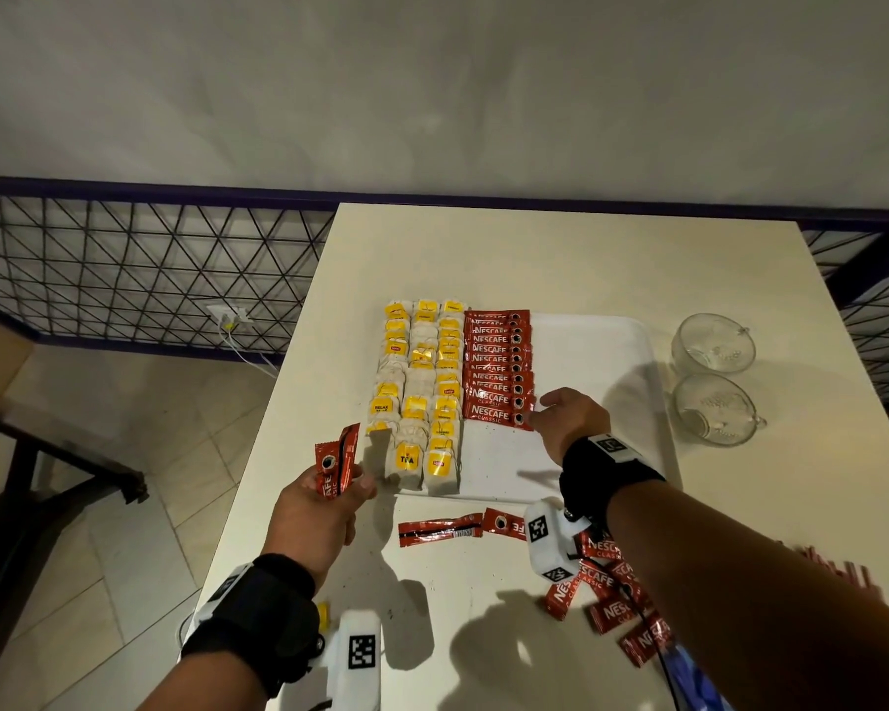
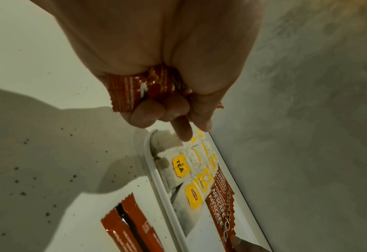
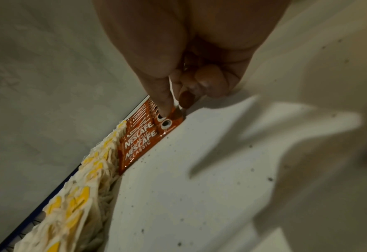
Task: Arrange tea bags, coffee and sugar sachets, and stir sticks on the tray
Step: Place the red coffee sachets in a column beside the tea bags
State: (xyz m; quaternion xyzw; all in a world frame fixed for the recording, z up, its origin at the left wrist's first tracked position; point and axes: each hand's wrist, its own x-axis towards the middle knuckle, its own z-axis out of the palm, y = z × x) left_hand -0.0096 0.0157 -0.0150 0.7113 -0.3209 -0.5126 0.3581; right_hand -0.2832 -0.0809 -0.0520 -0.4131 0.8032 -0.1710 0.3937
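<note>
Tray (image 1: 612,351) partly loaded; coffee row under construction.

Three columns of tea bags (image 1: 422,392) were laid along the tray's left part, with an overlapping row of coffee sachets (image 1: 496,369) just beside them toward the tray's middle. The tray's right part remained bare. More loose sachets (image 1: 606,592) lay off the tray's near edge; no sugar sachets could be identified, and red-striped items at the frame's right edge were too blurred to name. The right hand (image 1: 568,420) was pinched on the nearest sachet of the row. The left hand (image 1: 319,510), off the tray's near-left corner, was clamped on spare sachets (image 1: 335,467).
</note>
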